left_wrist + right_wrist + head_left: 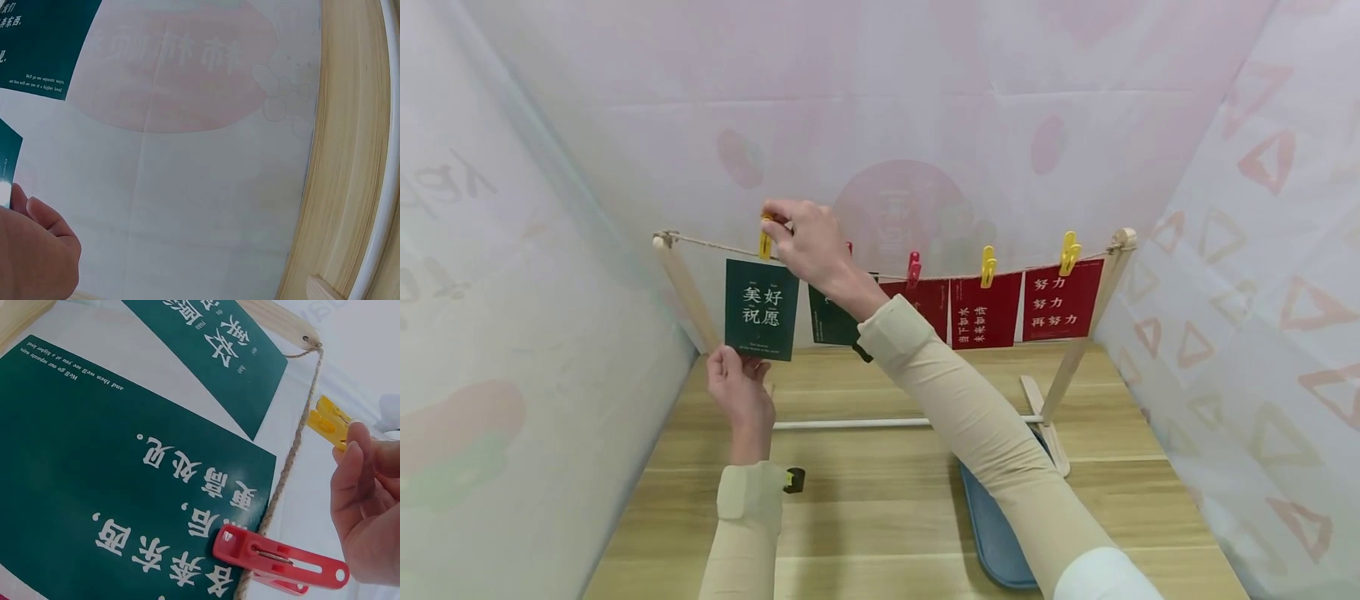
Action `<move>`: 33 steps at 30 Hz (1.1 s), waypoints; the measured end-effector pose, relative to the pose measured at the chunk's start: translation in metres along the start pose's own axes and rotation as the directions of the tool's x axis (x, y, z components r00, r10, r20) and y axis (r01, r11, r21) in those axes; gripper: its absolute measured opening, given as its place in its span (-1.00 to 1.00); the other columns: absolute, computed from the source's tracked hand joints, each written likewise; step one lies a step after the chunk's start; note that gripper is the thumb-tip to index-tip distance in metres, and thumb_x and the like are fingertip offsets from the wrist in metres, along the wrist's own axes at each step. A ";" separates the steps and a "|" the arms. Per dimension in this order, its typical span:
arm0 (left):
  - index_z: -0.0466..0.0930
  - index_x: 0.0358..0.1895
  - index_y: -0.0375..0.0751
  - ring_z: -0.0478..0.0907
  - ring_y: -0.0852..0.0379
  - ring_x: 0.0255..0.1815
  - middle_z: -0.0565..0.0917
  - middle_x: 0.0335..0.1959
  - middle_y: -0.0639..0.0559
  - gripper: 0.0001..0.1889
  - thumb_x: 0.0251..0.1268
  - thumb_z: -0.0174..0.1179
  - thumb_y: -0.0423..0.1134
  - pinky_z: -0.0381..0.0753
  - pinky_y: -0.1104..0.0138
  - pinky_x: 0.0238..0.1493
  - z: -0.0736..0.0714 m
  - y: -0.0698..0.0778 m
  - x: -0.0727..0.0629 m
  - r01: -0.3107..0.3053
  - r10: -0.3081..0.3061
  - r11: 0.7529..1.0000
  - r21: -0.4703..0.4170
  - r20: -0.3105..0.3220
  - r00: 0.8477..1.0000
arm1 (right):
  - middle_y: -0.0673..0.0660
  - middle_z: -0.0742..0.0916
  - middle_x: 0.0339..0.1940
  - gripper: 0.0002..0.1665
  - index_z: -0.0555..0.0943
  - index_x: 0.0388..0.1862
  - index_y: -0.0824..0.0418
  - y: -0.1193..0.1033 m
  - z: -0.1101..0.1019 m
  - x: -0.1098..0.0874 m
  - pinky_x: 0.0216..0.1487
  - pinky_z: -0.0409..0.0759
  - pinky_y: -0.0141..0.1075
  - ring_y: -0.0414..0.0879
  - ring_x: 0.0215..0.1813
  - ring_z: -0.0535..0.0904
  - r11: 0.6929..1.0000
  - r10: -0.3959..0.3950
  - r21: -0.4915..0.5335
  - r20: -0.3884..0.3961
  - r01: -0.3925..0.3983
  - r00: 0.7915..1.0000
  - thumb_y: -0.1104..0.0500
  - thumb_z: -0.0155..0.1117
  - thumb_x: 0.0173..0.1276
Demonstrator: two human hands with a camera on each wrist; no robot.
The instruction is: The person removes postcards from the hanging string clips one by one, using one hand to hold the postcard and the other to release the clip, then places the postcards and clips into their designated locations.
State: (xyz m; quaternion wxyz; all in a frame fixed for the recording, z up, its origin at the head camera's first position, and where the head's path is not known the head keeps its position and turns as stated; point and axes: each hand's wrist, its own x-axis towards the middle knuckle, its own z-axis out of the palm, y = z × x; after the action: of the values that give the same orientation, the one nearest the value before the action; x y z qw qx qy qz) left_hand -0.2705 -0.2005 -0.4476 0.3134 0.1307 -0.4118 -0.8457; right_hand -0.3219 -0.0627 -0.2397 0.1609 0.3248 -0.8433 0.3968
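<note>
My left hand (741,387) holds a dark green card (762,310) with white lettering by its lower edge. The card hangs upright just below the left end of the twine (290,462). Above it, my right hand (812,242) pinches a yellow clothespin (331,422) between thumb and fingers, its tips right at the twine. In the right wrist view a gap shows between these tips and the card's top edge. Beside it, a second green card (144,469) hangs from a red clothespin (281,556), partly hidden by my right hand in the head view.
Three red cards (985,312) hang farther right under red and yellow clothespins (988,267). Wooden posts (1075,358) and a white crossbar (850,423) form the rack. A blue tray (1000,533) lies beneath my right forearm on the wooden table (880,500). Fabric walls surround it.
</note>
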 end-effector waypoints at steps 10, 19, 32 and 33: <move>0.48 -0.01 -0.18 0.61 0.16 -0.35 0.67 -0.25 -0.02 -0.70 0.47 0.05 -0.03 0.58 0.37 -0.32 -0.004 -0.002 -0.002 0.008 -0.008 1.000 -0.008 -0.042 0.999 | 0.09 0.77 -0.12 -0.82 0.65 -0.07 0.20 -0.010 -0.010 -0.019 -0.33 0.55 -0.50 -0.15 -0.28 0.65 0.998 -0.053 0.038 -0.066 0.056 0.996 0.18 0.16 0.48; 0.49 0.04 -0.19 0.62 0.15 -0.34 0.68 -0.23 -0.03 -0.68 0.46 0.04 -0.03 0.55 0.39 -0.36 -0.010 -0.006 -0.004 0.015 -0.015 1.000 -0.003 -0.068 0.998 | 0.14 0.76 -0.09 -0.76 0.62 0.04 0.22 -0.010 -0.014 -0.044 -0.40 0.56 -0.49 -0.14 -0.41 0.60 0.989 -0.027 0.140 -0.080 0.038 0.996 0.19 0.19 0.46; 0.53 -0.14 -0.23 0.56 0.14 -0.43 0.64 -0.34 -0.02 -0.74 0.46 0.07 -0.08 0.42 0.42 -0.49 -0.015 -0.009 -0.007 0.008 -0.017 0.998 -0.060 -0.146 0.989 | 0.16 0.70 -0.13 -0.65 0.54 0.16 0.29 0.009 -0.002 -0.072 -0.29 0.52 -0.53 -0.13 -0.32 0.58 0.995 -0.082 -0.065 -0.142 0.073 0.987 0.19 0.18 0.46; 0.53 -0.16 -0.23 0.57 0.14 -0.45 0.64 -0.36 -0.02 -0.75 0.47 0.07 -0.09 0.42 0.42 -0.49 -0.016 -0.009 -0.007 0.005 -0.016 0.998 -0.069 -0.154 0.988 | 0.15 0.70 -0.15 -0.66 0.55 0.15 0.28 0.011 -0.001 -0.075 -0.32 0.50 -0.52 -0.13 -0.35 0.56 0.995 -0.080 -0.065 -0.149 0.071 0.986 0.19 0.19 0.46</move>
State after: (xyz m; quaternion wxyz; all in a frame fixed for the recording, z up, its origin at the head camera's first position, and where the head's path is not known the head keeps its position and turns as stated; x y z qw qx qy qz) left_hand -0.2616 -0.2018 -0.4652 0.3442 0.1872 -0.3566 -0.8481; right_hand -0.2740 -0.0254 -0.2854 0.2490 0.3204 -0.8272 0.3886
